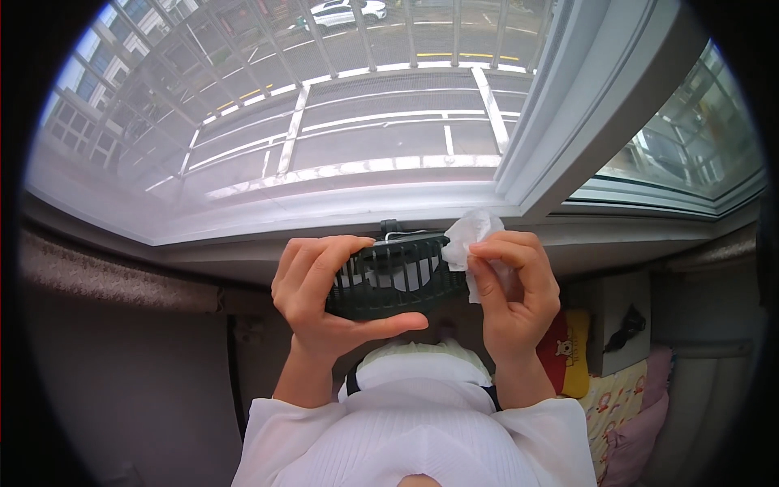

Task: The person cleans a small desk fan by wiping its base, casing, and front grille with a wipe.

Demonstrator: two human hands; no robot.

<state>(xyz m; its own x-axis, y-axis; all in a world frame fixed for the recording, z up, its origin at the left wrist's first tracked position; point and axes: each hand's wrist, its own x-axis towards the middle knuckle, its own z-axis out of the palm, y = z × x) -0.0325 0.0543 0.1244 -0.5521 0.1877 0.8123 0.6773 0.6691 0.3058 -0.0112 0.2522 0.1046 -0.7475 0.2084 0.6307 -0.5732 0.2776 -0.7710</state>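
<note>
A small dark green fan (381, 302) with a slatted grille is held up in front of my body, close to the windowsill. Pale blades show through the slats. My left hand (312, 284) grips the fan's left side, fingers over the top edge and thumb stretched along the near edge. In my right hand (523, 280), a crumpled white tissue (464, 233) is pinched between thumb and fingers. The tissue touches or hangs just beside the fan's right end; I cannot tell which. The fan's underside is hidden.
Ahead runs a grey windowsill (584, 233) below a white window frame (596, 105), with metal bars (365, 36) outside. To the right are a red and yellow cloth item (576, 345), a grey box (614, 300) with a black object on it, and pink bedding (641, 430).
</note>
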